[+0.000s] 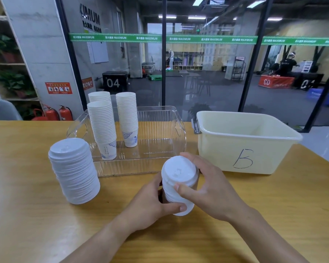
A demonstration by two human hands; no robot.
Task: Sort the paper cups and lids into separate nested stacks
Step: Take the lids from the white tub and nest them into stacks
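Note:
A short stack of white lids [176,179] stands on the wooden table in front of me. My left hand [150,202] grips its lower left side and my right hand [207,188] curls round its right side, thumb across the front. A taller stack of white lids [73,171] stands free to the left. Three tall nested stacks of paper cups stand in a clear plastic tray [156,149]: one at the front left [103,128], one at the right [127,118], one behind [99,96].
A cream plastic bin [254,141] marked "B" sits at the right, behind my right hand. The wooden table [27,215] runs up to a glass wall at the back. Red fire extinguishers [65,112] stand on the floor beyond the table's far left.

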